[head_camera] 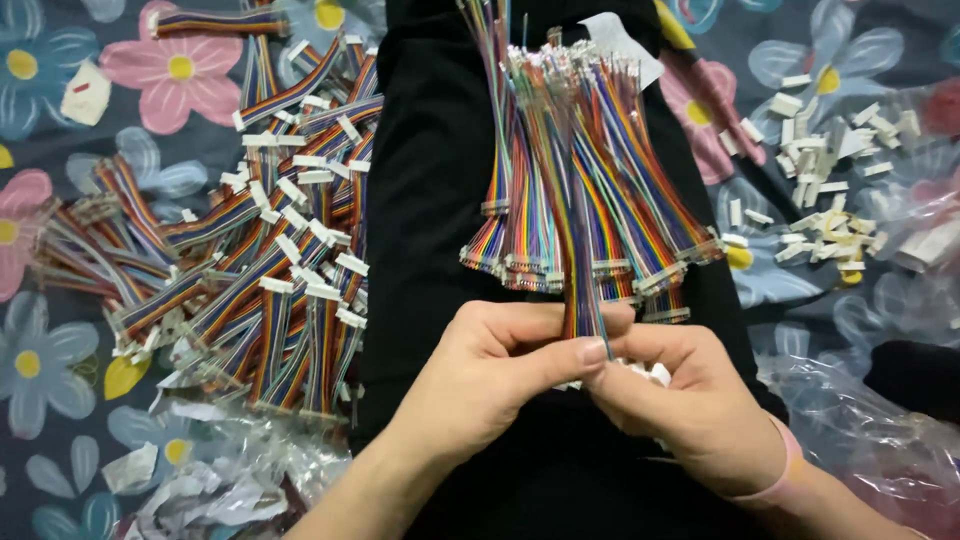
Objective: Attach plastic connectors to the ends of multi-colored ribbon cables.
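Two hands meet low centre over a black cloth (440,200). Left hand (490,365): fingers curled, thumb pressed on a rainbow ribbon cable (582,300), pinching it. Right hand (700,400): fingers closed around small white connectors (655,374), touching the same cable. Beyond them, a cable bundle (580,170) lies along the cloth. Left of it, a finished cable pile (270,250) sits on floral fabric. Far right, a clear plastic bag (880,200) holds loose white connector housings (830,170).
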